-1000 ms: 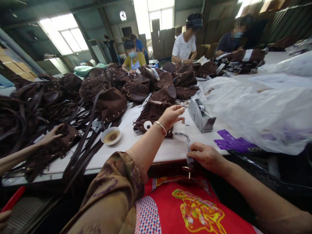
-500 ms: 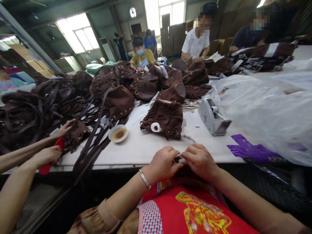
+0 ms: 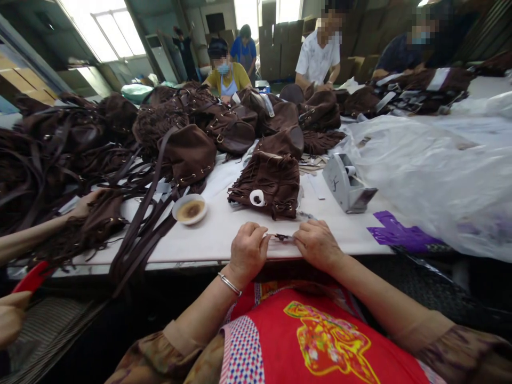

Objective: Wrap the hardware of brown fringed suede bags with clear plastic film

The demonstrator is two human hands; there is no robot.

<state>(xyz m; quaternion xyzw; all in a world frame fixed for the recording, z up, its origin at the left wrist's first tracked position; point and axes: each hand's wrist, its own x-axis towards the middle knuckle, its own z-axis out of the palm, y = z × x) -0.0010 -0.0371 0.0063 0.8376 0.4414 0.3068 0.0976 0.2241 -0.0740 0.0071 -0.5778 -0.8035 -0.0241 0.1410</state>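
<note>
At the table's near edge, my left hand (image 3: pixel 248 246) and my right hand (image 3: pixel 319 245) are both closed in a pinch. Between them stretches a small thin, pale, partly see-through strip with dark bits (image 3: pixel 282 237); its exact kind is too small to tell. Just beyond lies a brown fringed bag (image 3: pixel 270 178), with a white round piece (image 3: pixel 257 198) with a dark centre on top of it. A shallow white bowl (image 3: pixel 189 209) with yellowish liquid, brown in the middle, stands to the left of my left hand.
A grey tape dispenser (image 3: pixel 346 186) and purple plastic (image 3: pixel 402 232) lie to the right, beside a large clear plastic sheet (image 3: pixel 424 176). Brown bags (image 3: pixel 192 154) and straps pile up behind and left. A co-worker's hand (image 3: pixel 12 320) holds a red-handled tool (image 3: pixel 34 277).
My hands have moved apart and slightly up, so the strip between them now shows. The co-worker's red-handled tool has moved left and down, away from the brown piece. The view has shifted slightly.
</note>
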